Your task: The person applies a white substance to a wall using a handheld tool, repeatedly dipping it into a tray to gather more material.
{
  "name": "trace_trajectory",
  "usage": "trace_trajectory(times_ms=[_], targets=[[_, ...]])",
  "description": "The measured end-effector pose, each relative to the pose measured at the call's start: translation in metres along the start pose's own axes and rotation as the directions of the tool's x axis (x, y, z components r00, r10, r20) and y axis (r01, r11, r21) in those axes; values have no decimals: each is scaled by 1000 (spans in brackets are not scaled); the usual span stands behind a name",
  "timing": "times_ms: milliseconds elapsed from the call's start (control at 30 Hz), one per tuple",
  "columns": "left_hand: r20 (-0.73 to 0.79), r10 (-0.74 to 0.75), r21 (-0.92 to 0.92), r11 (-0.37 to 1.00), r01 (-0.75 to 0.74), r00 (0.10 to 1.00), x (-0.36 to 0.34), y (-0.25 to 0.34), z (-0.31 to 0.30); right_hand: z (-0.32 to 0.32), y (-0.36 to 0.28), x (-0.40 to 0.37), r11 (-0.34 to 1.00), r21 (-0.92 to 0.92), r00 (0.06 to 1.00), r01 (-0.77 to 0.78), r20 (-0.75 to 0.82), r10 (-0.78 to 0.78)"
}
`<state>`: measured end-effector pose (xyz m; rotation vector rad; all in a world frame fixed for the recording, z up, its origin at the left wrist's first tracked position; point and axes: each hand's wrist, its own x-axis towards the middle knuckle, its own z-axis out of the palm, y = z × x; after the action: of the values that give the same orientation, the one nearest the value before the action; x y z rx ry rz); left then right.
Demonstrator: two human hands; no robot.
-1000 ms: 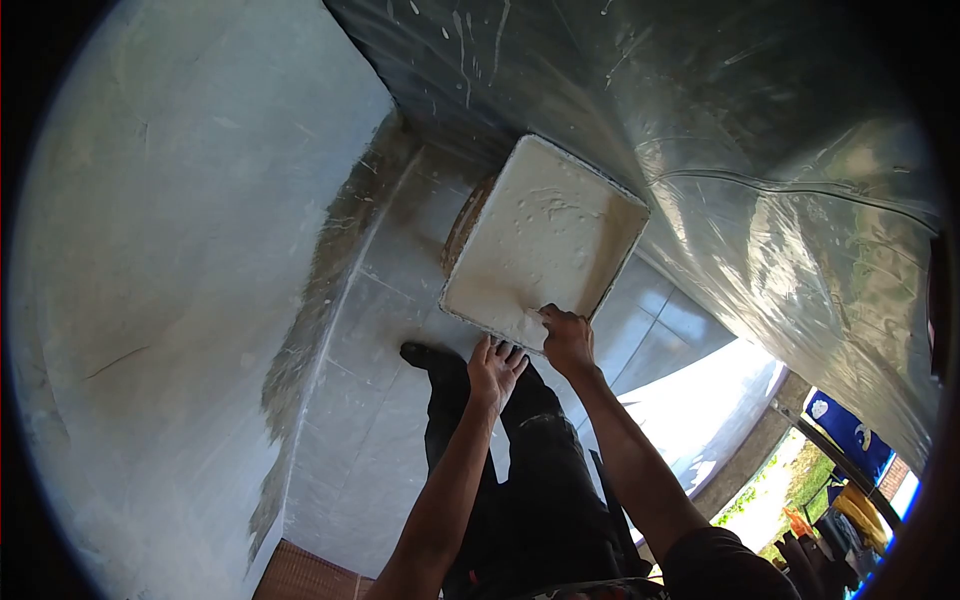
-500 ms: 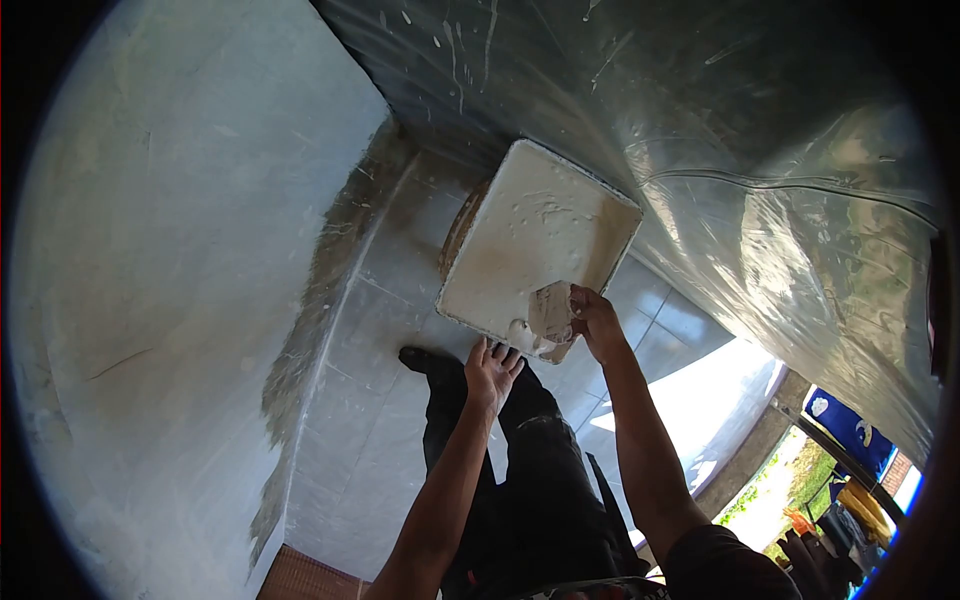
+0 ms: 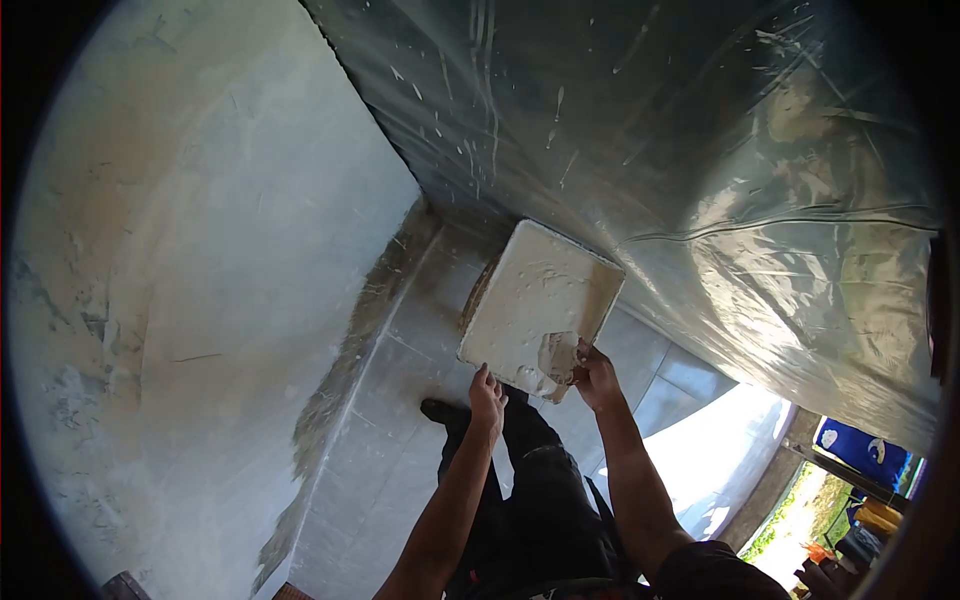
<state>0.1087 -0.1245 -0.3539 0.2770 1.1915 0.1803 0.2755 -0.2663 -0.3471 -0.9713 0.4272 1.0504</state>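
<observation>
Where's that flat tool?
In the head view, the flat tool is in the right hand, at the near end of the tray, towards its right side.

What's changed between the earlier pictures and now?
The left hand, earlier open and spread, has drawn its fingers in at the near edge of the tray. The right hand shifted rightward, turning its flat tool into view. The view tilted upward. The flat tool stays held over the pale mix.

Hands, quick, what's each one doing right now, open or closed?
Left hand: at the near edge of the tray; grip cannot be told.
Right hand: closed, holding a scraper.
</observation>
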Motion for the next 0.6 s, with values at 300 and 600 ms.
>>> trace_trajectory(times_ms=[300,600], targets=[[118,136,-15,991,-135,984,-53,31,30,23,-16,-14,997,-13,991,77,112,-75],[181,248,-18,968,-248,952,-62,64,41,47,-53,-32,994,11,966,108,236,-108]])
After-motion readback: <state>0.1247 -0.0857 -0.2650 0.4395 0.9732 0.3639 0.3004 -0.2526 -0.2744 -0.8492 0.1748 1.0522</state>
